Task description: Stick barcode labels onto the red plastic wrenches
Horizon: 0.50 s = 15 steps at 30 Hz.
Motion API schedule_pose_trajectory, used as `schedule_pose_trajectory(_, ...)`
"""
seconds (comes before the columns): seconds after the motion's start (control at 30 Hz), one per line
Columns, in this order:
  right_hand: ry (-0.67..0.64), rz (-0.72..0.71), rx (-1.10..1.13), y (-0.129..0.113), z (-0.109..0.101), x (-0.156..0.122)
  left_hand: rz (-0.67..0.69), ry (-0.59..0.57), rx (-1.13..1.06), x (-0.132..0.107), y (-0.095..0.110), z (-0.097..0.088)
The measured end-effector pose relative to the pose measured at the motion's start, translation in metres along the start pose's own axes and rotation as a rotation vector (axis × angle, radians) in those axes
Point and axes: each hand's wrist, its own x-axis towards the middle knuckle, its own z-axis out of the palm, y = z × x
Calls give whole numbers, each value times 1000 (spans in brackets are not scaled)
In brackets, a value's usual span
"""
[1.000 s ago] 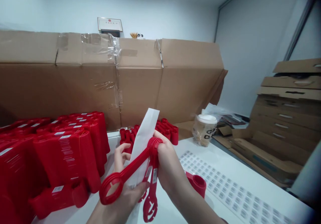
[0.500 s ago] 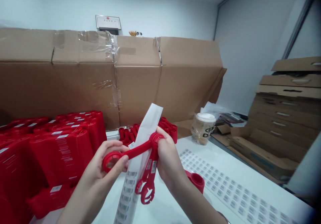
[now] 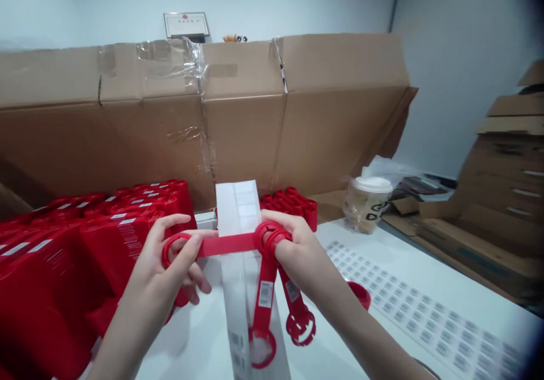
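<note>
My left hand (image 3: 176, 264) is closed round the ring end of a red ring-ended plastic strip (image 3: 227, 245), which stretches level across to my right hand (image 3: 289, 235). The right fingers grip a cluster of ring ends there. Two more red strips with barcode labels (image 3: 266, 294) hang down from that cluster, their open rings lowest. Behind them runs a long white strip of barcode labels (image 3: 232, 289), its upper end beside my right fingers; whether those fingers pinch it is hidden.
Stacks of red strips (image 3: 140, 221) stand at left, with more red pieces (image 3: 293, 204) behind my hands. A label sheet (image 3: 408, 300) lies at right, near a lidded cup (image 3: 368, 204) in plastic. A large cardboard box (image 3: 340, 119) spans the back.
The label strip has swung from slanting to nearly upright. The red strip between my hands has become level, and the hanging strips have spread apart. The camera view has shifted.
</note>
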Motion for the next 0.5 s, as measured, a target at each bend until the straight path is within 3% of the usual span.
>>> schedule_pose_trajectory(0.17,-66,9,-34,3,5,-2,123,64,37,2,0,-5)
schedule_pose_trajectory(0.33,-34,-23,-15,6,5,-3,191,145,51,-1,2,-1)
schedule_pose_trajectory(0.5,74,-119,37,5,4,-3,318,439,158,-14,11,-9)
